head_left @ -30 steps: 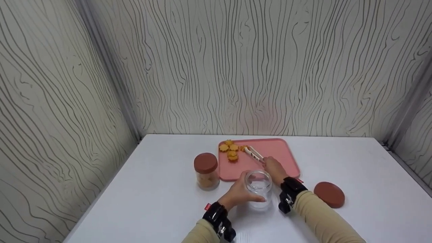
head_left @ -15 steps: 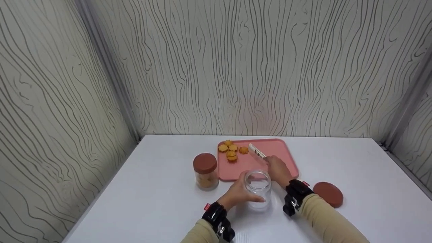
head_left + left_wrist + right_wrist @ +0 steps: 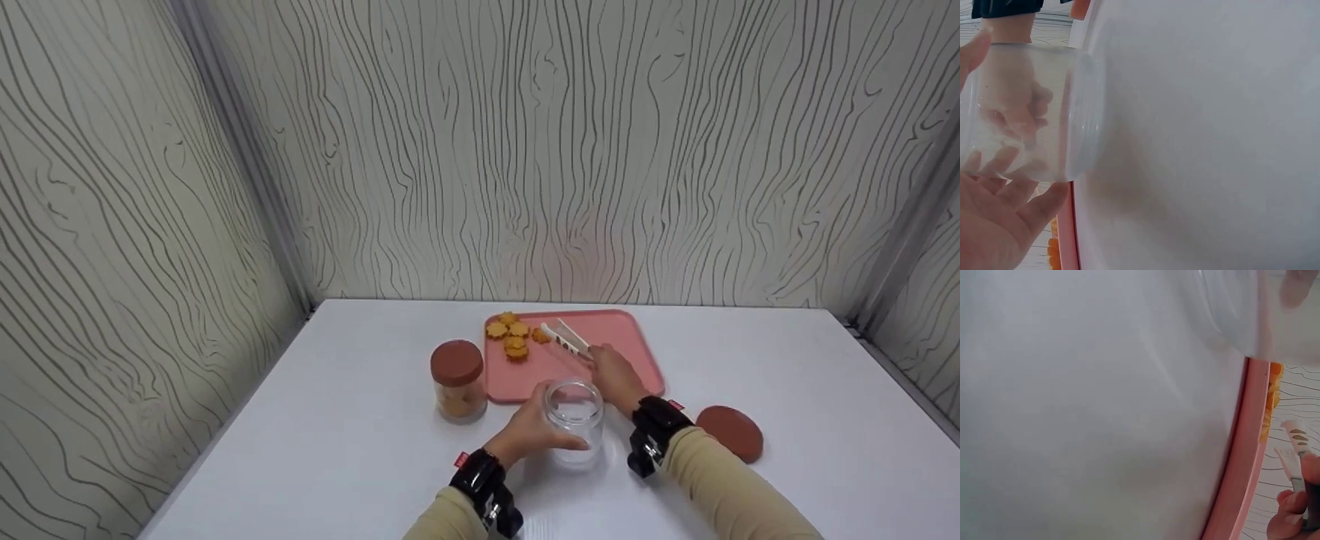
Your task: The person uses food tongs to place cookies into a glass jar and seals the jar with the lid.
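My left hand grips a clear jar round its side, the thumb at the front; the jar stands upright, lidless and with nothing visible inside. White tongs with dark marks are held in my right hand, over the pink tray. Their arms are spread, and one tip is at the right edge of a single orange flower-shaped cookie. In the right wrist view the tongs also show apart at the tips, with fingers and thumb round the handle.
Several more cookies lie at the tray's left side, some stacked. Left of the tray stands a second jar with a brown lid and cookies inside. A loose brown lid rests on the table right of my right forearm.
The tongs were at the single cookie, drew back right with their tips together, then spread and came back beside it. My left hand and the clear jar stayed in place.
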Demonstrator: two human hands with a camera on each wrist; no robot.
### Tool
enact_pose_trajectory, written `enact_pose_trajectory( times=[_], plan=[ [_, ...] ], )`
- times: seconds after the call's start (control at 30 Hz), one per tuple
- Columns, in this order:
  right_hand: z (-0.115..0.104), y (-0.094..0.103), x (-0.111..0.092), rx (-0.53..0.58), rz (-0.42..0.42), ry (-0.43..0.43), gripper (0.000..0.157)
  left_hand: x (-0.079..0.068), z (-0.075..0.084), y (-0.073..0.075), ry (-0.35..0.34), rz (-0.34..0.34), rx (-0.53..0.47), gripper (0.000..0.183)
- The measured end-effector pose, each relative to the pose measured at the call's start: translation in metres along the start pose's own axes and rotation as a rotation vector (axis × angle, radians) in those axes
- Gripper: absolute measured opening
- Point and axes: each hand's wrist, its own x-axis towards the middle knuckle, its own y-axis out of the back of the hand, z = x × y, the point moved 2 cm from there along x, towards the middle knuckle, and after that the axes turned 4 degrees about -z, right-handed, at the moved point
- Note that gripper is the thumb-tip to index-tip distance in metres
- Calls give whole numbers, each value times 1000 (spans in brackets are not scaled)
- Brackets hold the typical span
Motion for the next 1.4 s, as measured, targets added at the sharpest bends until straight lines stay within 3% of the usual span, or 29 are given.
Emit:
enact_pose_trajectory(
  times=[0.27,0.57,0.9,1.2,1.4],
  plan=[
    [-8,-6,12,-35,-25,-7,22,2,-1,1,-30,-12,21,90],
    [-9,-16,21,-34,-94,-58,16,-1,1,1,-14,-25,-8,87],
    [-8,-18,24,-2,-67,-47,9,0,-1,3,-29,-4,4,88],
    [-6,-10,8,-3,-41,-41,17,1,0,2,-33,-2,51,89],
    [0,-1,-6,-9,2,-12,19,1,-1,1,20,0,44,89]
  ],
)
